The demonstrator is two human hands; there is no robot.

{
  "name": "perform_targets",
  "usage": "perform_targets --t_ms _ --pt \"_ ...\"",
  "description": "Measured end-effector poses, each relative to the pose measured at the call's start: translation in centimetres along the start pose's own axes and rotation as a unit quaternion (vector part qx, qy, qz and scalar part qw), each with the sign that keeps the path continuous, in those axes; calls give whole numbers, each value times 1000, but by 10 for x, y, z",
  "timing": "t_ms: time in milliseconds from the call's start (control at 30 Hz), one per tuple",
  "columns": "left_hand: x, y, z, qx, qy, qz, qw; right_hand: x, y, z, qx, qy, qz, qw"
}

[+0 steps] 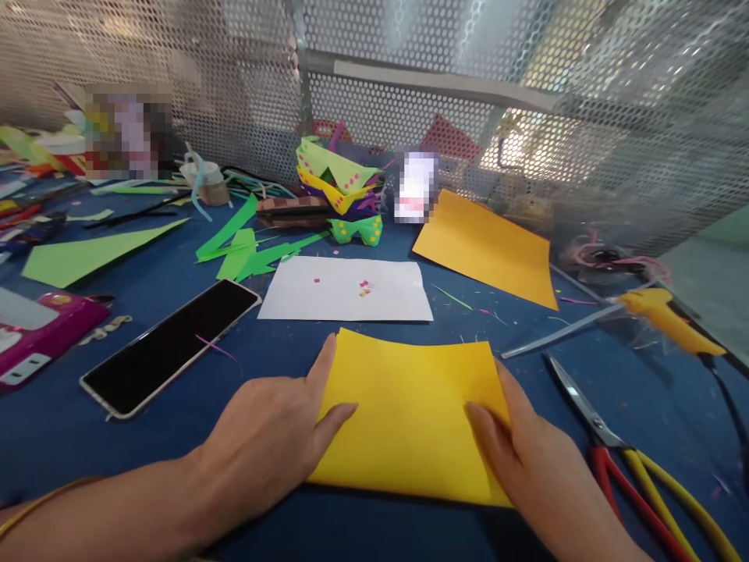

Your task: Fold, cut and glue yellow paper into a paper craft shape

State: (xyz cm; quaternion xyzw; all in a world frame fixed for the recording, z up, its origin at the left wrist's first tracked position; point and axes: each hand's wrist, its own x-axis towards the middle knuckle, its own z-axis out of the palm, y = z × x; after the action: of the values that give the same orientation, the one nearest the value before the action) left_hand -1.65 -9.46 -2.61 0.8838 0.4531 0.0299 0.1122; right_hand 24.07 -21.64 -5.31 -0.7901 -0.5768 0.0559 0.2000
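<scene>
Your left hand (266, 437) lies flat on the near left edge of a yellow sheet of paper (409, 406), fingers together and stretched out, with the forefinger running up along the sheet's left side and the thumb resting on its smooth surface. Your right hand (527, 460) presses on the sheet's right corner, fingers together and laid flat over the paper, holding nothing in a grip. The sheet sits directly in front of you on the blue table (87, 437); it looks slightly bowed and may be folded double, though you cannot be sure from this angle. Just beyond it lies a white rectangle of paper (345, 293) dotted with tiny pink and yellow scraps, and farther right an orange sheet (485, 246) lies flat at a slant. To your left a phone (169, 343) with a glossy black screen rests at an angle, near a pink case (40, 332). Pointed green paper offcuts (246, 250) spread out behind the phone, and a long pale green triangle (87, 254) lies farther left. A stack of folded, dotted paper shapes (339, 187) stands against the perforated metal screen (409, 117). On your right, scissors (620, 453) with red and yellow handles lie shut, close to your right wrist, and a yellow glue gun (667, 316) rests beyond them.
</scene>
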Motion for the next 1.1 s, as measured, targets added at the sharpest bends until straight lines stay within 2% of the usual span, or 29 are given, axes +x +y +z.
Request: perform_targets --t_ms 100,200,300,367,500,667,800,1100 --pt "-4 0 0 102 64 66 991 -2 -1 -2 -6 -7 10 1000" --pt "-5 2 -5 173 140 136 965 -2 1 -3 2 -23 2 1000" --pt "-5 3 -5 187 195 186 945 -2 3 -4 6 -29 -6 1000" --pt "-6 1 -2 167 203 215 941 -2 2 -5 -2 -21 -11 1000" --pt "-8 -4 9 102 152 268 946 -3 0 -4 -15 3 -26 1000" --pt "-11 -6 12 45 44 256 965 -6 5 -3 -31 -8 -25 999" --pt "-9 -3 8 30 16 235 971 -6 6 -3 -32 -9 -18 999" --pt "4 -7 6 -22 -43 246 968 -6 1 -9 -55 -8 -21 998"
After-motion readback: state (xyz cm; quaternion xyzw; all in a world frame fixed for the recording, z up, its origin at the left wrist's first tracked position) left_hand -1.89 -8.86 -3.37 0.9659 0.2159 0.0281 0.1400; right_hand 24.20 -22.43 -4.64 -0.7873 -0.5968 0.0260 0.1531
